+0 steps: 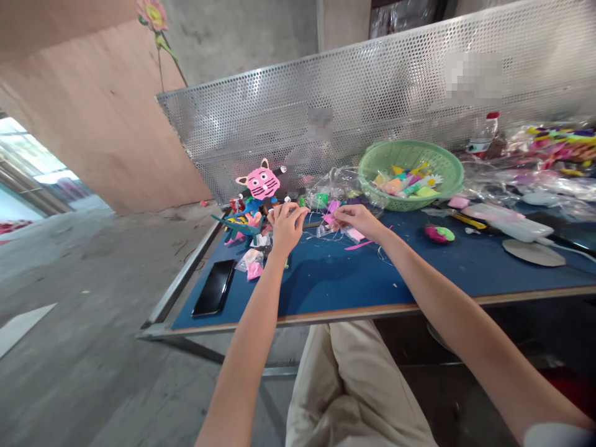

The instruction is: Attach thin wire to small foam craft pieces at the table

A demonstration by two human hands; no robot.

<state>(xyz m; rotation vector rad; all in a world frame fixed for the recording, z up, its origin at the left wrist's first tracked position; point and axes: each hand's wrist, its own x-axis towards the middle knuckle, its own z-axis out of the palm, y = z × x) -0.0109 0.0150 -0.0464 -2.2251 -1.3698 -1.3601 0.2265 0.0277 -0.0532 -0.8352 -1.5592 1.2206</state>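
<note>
Above the back half of the blue tabletop (pixel 326 282), my left hand (pixel 286 230) is closed, thumb and forefinger pinched together. Whatever sits between those fingertips is too small to make out. My right hand (pixel 361 220) faces it a short way to the right, its fingers pinched at a small bright pink piece (pixel 331 210). A thin pink strip (pixel 358 246) lies on the table below the right hand. Just behind the left hand stands a pink cat-faced figure (pixel 263 182) with black stripes, among small colourful pieces. Clear plastic wrapping (pixel 342 180) lies behind both hands.
A green basket (pixel 412 203) of colourful pieces stands behind the right hand. A black phone (pixel 214 287) lies at the left edge. Rightward are a pink-green lump (pixel 439 234), a yellow cutter (pixel 468 220), a white device (pixel 512 221) and a bottle (pixel 483 136). A perforated metal panel (pixel 372 81) borders the back.
</note>
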